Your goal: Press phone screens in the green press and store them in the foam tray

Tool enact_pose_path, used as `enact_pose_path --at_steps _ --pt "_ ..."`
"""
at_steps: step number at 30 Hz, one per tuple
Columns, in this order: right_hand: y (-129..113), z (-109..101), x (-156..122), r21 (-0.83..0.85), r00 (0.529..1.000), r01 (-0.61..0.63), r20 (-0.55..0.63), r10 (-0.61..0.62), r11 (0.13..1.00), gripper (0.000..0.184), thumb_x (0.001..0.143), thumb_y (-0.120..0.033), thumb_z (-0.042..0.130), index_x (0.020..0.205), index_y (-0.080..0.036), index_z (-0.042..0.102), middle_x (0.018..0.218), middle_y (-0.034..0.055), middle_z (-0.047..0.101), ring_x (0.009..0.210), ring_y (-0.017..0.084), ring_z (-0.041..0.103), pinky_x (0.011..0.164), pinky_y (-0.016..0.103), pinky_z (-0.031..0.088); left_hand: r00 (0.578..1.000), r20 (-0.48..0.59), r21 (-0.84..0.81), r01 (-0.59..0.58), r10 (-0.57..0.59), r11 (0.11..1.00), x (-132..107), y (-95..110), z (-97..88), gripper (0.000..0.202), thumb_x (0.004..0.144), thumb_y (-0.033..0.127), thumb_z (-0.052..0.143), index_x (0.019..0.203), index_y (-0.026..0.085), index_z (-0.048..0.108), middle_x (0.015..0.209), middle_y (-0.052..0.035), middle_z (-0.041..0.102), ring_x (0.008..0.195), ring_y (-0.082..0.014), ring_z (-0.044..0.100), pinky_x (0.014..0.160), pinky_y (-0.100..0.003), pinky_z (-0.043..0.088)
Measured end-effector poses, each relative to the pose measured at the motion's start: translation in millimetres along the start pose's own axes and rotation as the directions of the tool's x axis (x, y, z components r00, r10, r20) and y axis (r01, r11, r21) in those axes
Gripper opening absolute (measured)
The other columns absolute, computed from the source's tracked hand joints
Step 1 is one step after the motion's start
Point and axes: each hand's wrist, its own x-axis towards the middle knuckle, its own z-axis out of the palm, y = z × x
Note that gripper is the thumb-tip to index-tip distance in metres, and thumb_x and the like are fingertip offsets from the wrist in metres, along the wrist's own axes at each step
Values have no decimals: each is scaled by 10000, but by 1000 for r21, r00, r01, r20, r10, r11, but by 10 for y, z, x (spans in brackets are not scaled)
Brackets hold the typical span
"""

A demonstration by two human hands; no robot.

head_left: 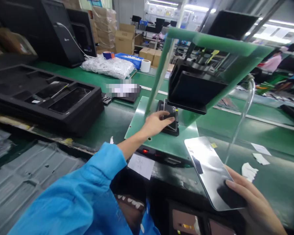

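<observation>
A glossy panel [208, 169] is held by the right grip [252, 195]; whether the dark panel [171, 110] under the half-spread left grip [156, 122] is held cannot be told.

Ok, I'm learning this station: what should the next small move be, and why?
Probably have the left hand lift the dark rectangular panel clear of the black rectangular fixture: it appears to touch that panel, while the right hand holds a glossy rectangular panel off to the side.

At the left of the frame is a tray [88, 114], with a computer [56, 36] behind it. A press [196, 89] stands near the middle, with a holder [172, 132] on its base. At lower right, a flat panel [208, 169] is in the right hand [251, 194].
</observation>
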Motion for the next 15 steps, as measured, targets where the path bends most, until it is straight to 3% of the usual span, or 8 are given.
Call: enact_pose_path --at_steps 3,6,9,11,12,14,15 --pt "-114 -64 106 88 993 -107 -36 111 990 304 666 -540 804 919 -375 820 972 54 765 829 385 717 788 452 622 999 6 -68 36 -36 997 158 83 39 203 869 254 649 973 102 732 1036 -117 757 1122 -344 658 1029 -556 451" --pt "-243 -77 217 57 993 -116 45 113 992 304 648 -557 837 909 -404 814 998 35 761 923 364 705 786 395 613 1000 5 -159 28 -27 987 -2 55 -138 187 858 129 579 936 95 744 1046 -100 766 1104 -307 680 1027 -486 485" --pt "-370 78 424 68 978 -22 206 7 997 303 768 -495 804 1049 -382 791 1103 12 738 1067 305 663 875 322 562 1000 -4 -296 -11 11 955 -566 -146 -513 218 839 177 623 1011 166 757 1125 -76 758 1082 -250 700 966 -379 561" --pt "-454 266 662 108 953 26 299 -57 994 319 845 -431 766 1141 -313 762 1126 25 722 1050 251 651 857 264 532 999 -29 -544 7 -27 839 -1045 -358 -799 268 815 273 668 1060 216 762 1059 -76 773 910 -250 743 763 -353 623" --pt "-497 370 806 128 948 39 310 -78 991 335 852 -413 759 1152 -263 751 1086 40 721 970 228 657 784 243 531 998 -45 -575 3 -35 818 -1284 -479 -931 280 784 293 708 1054 251 770 1015 -65 780 823 -242 748 668 -327 622" --pt "-580 565 1106 152 962 34 264 -74 988 422 793 -417 788 1153 -208 726 909 33 704 695 162 607 543 204 468 988 -156 -479 -75 0 874 -1734 -735 -1149 246 737 299 752 980 306 794 930 -50 787 696 -235 734 522 -294 587" --pt "-619 648 1247 167 969 39 233 -78 985 459 755 -414 800 1152 -200 712 879 26 689 647 147 576 495 196 435 977 -211 -375 -110 31 921 -1938 -862 -1231 231 737 307 752 963 328 799 899 -49 787 662 -243 727 479 -300 574"
